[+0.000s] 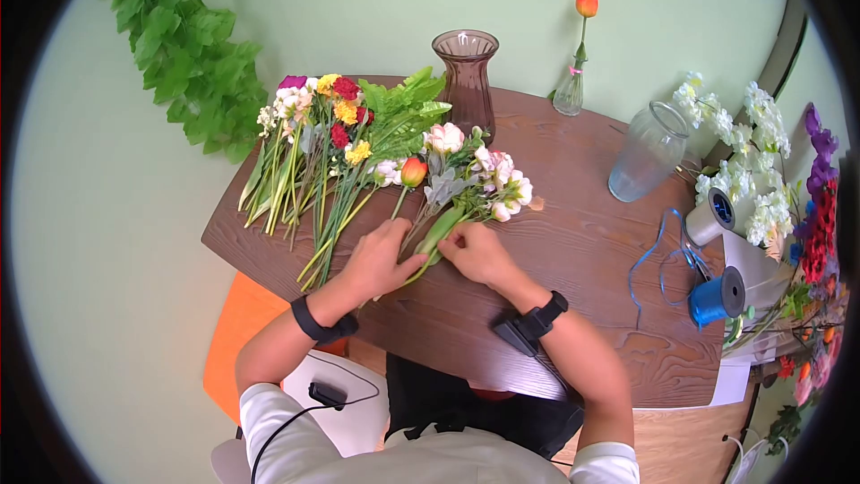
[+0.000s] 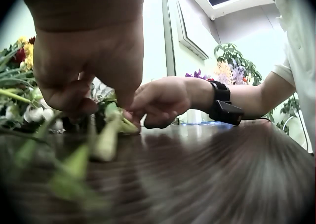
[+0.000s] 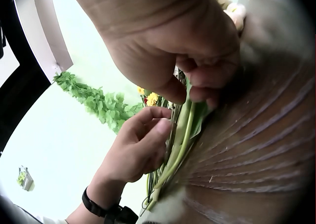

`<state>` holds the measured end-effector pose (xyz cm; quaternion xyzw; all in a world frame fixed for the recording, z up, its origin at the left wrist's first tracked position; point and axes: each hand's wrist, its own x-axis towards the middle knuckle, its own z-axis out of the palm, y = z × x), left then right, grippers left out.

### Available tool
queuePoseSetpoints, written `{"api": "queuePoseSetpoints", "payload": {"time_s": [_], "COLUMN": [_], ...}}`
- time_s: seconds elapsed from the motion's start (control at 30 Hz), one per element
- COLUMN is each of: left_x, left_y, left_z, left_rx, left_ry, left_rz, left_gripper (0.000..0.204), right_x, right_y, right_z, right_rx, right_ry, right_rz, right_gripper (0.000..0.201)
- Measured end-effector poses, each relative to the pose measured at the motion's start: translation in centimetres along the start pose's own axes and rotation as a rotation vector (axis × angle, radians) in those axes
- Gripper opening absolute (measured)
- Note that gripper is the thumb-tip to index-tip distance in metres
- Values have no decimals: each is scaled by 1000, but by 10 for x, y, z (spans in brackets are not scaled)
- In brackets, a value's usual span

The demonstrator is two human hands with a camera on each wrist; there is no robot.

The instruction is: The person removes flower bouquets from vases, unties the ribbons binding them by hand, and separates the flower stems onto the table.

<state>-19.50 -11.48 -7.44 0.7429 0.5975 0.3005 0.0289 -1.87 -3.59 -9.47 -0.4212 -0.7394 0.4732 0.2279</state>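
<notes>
Over the table's front part, my left hand (image 1: 381, 260) holds a few flower stems (image 3: 177, 152) low down, thumb on one side and fingers curled on the other. Close beside it, my right hand (image 1: 479, 253) pinches a broad green leaf (image 1: 439, 233) along those stems. Above the hands lie an orange tulip (image 1: 413, 171) and pale pink and white blossoms (image 1: 502, 175) with grey-green foliage. In the right wrist view, the right fingertips curl in at the leaf, partly hiding it. The left wrist view has both hands (image 2: 160, 100) low over the wood, stem ends pointing toward the camera.
Cut flowers (image 1: 345, 112) with long stems spread over the table's left. A purple glass vase (image 1: 468, 81) stands behind, a bud vase (image 1: 569, 94) with one tulip further right. A clear vase (image 1: 649, 152), ribbon spools (image 1: 717, 296) and white blossoms (image 1: 743, 161) occupy the right side.
</notes>
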Motion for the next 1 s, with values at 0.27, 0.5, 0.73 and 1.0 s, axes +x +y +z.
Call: {"api": "queuePoseSetpoints", "payload": {"time_s": [0.27, 0.5, 0.73, 1.0], "left_x": [6, 12, 13, 2], "left_y": [-7, -21, -6, 17], "left_z": [-1, -4, -4, 4], "left_rx": [-29, -86, 94, 210], "left_ry": [-45, -46, 171, -249], "left_rz": [-240, -406, -84, -105], "left_gripper": [22, 14, 17, 23], "right_x": [0, -22, -44, -57], "right_y": [6, 22, 37, 30], "right_z": [-3, -47, -73, -98], "right_rx": [-24, -26, 55, 235], "right_ry": [-49, -127, -123, -177], "right_rz": [-131, -39, -3, 194], "right_gripper": [31, 27, 25, 21]}}
